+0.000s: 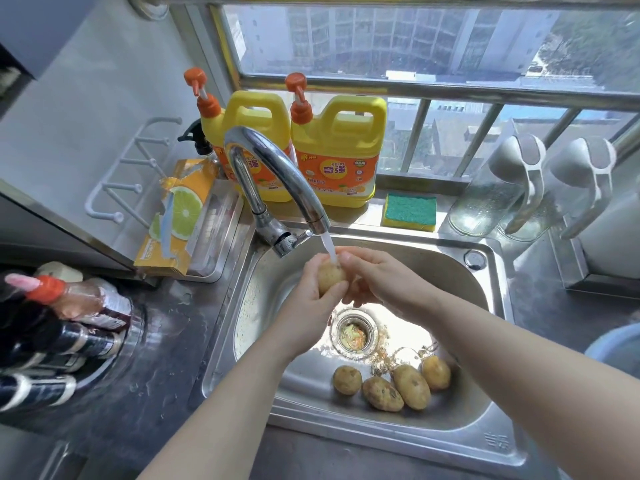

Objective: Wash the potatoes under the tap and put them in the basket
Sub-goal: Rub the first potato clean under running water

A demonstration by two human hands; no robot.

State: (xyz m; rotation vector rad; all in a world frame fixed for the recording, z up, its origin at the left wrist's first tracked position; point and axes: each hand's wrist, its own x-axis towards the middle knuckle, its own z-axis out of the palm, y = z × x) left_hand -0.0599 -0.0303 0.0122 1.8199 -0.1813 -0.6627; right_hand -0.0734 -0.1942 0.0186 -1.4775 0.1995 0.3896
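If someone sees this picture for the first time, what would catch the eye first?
Probably the left hand and right hand holding a potato under the running tap, above the sink. Then the two yellow detergent jugs behind the tap, and four potatoes on the sink floor.

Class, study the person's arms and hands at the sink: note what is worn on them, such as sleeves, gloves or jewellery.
Nothing worn shows. The left hand and right hand are ungloved, both forearms are bare to the picture's edge, and neither wrist carries a watch or bracelet. Some fingers are hidden, so rings cannot be ruled out.
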